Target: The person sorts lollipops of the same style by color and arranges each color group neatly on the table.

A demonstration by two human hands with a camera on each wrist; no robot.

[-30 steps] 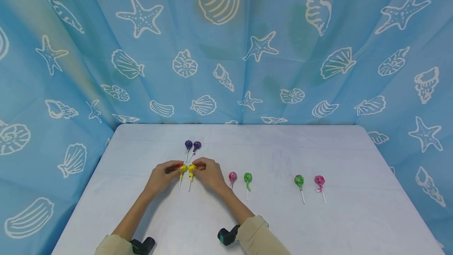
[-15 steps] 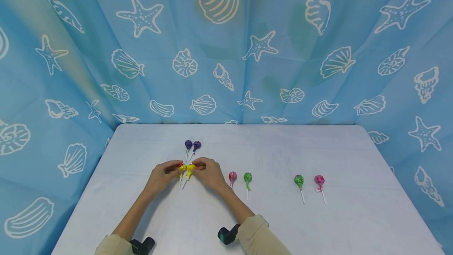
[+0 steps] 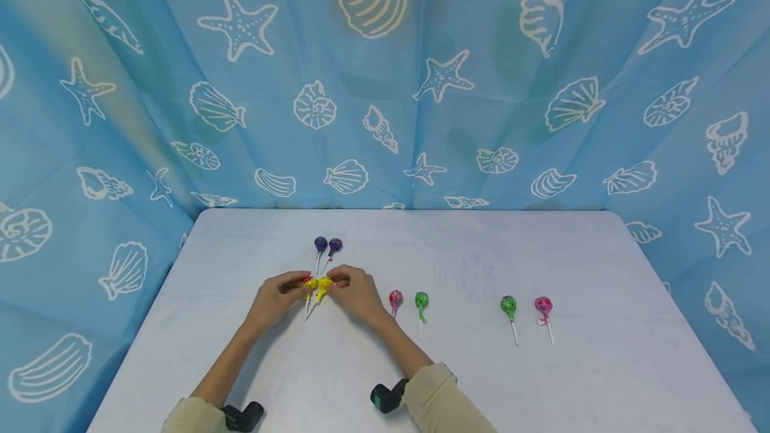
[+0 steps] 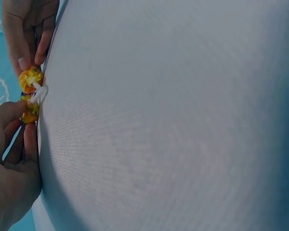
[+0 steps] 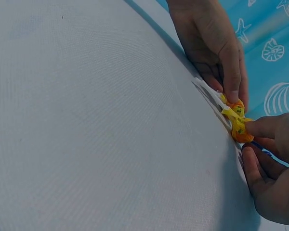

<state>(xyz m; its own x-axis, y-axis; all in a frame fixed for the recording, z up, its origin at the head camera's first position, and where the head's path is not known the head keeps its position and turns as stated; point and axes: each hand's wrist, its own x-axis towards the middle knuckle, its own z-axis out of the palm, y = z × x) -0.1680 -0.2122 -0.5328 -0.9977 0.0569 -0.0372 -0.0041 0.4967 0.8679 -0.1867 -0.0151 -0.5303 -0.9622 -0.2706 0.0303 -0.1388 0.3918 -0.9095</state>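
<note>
Two yellow lollipops (image 3: 323, 286) are held side by side near the left part of the white surface (image 3: 457, 379), heads close together, the right one's stick slanting so that its end nears the other's. The left hand (image 3: 278, 297) pinches the left one between thumb and fingers; the right hand (image 3: 356, 294) pinches the other likewise. Just beyond them lies a pair of purple lollipops (image 3: 321, 244), nearly touching. Beside the right wrist is a pink lollipop (image 3: 395, 299), its stick partly hidden by the arm, with a green lollipop (image 3: 422, 301) next to it. Farther right, well apart from the hands, lie another green lollipop (image 3: 508, 306) and another pink lollipop (image 3: 543, 306).
</note>
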